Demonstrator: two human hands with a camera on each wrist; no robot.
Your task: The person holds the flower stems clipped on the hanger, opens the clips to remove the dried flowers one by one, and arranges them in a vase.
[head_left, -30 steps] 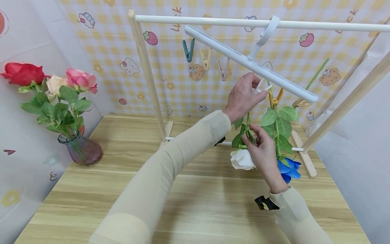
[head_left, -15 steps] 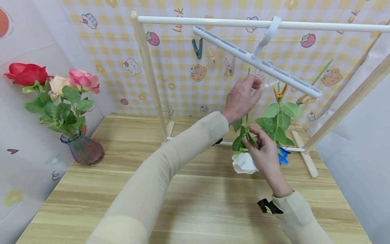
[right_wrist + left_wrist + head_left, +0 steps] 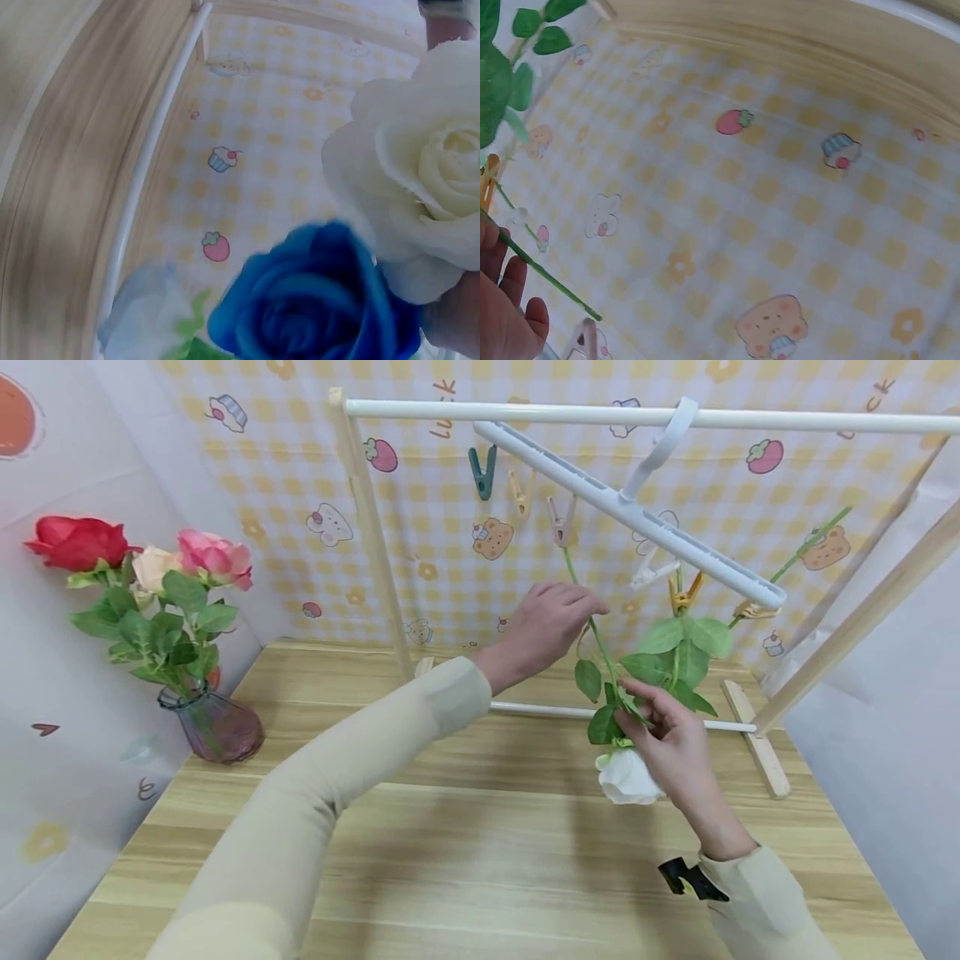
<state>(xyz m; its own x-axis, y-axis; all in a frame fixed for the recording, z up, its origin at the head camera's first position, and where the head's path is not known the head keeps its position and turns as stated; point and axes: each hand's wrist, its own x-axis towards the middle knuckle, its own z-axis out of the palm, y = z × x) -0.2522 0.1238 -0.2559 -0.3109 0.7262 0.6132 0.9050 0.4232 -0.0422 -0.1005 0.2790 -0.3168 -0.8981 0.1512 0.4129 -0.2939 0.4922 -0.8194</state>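
Observation:
A white rose (image 3: 628, 777) hangs head down from my right hand (image 3: 671, 743), which pinches its stem just above the bloom. That stem slants up left, ending just below a pink clothespin (image 3: 561, 522). My left hand (image 3: 543, 631) lies across the upper stem with fingers extended; its thumb is hidden. In the left wrist view the green stem (image 3: 555, 283) runs past the fingertips (image 3: 501, 232). The white clothespin (image 3: 651, 568) hangs from the pale hanger (image 3: 622, 510), nothing in it. A blue rose (image 3: 300, 307) and a pale blurred flower (image 3: 146, 315) show in the right wrist view.
Green (image 3: 483, 472), cream (image 3: 520, 493) and orange (image 3: 684, 593) clothespins also hang from the hanger, hooked on a white rail (image 3: 525, 412). The orange one grips a leafy stem. A vase (image 3: 221, 727) of red, cream and pink roses stands left on the wooden table (image 3: 465, 860).
My left hand has left the white clothespin and moved left and down. The stem's top has swung left toward the pink clothespin, while the bloom and my right hand have shifted right.

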